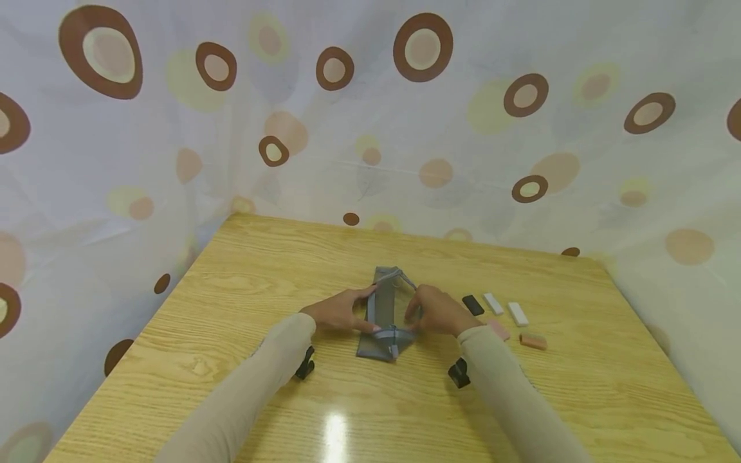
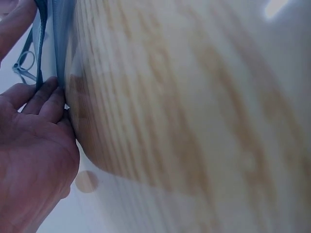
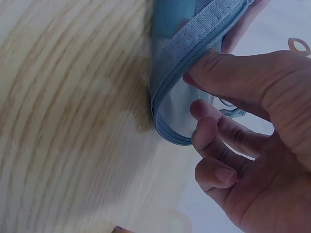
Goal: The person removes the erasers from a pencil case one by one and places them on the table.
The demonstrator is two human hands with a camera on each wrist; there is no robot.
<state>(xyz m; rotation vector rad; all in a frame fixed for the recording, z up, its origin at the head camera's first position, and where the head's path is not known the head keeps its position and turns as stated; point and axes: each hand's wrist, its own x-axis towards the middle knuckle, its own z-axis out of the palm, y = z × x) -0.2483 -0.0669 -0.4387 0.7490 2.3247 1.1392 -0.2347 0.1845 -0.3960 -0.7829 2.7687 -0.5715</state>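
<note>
A grey-blue mesh zip pouch (image 1: 383,305) lies on the table between the hands, its zipped opening spread apart. At its left side, the left hand (image 1: 344,312) holds the edge, thumb and fingers well apart. In the left wrist view, the left fingers (image 2: 47,99) reach in at the pouch's zip edge (image 2: 62,34). The right hand (image 1: 437,310) is at the opposite side. Close up in the right wrist view, the right thumb lies over the zip edge (image 3: 194,48), the other visible fingers curled beside the opening. A zip pull (image 1: 394,350) hangs at the near end.
Right of the right hand lie a small black block (image 1: 473,305), two white blocks (image 1: 493,303), a pink piece (image 1: 498,329) partly behind the sleeve, and an orange-brown piece (image 1: 532,341). A spotted curtain (image 1: 370,128) surrounds the wooden table (image 1: 289,257) at the back and sides.
</note>
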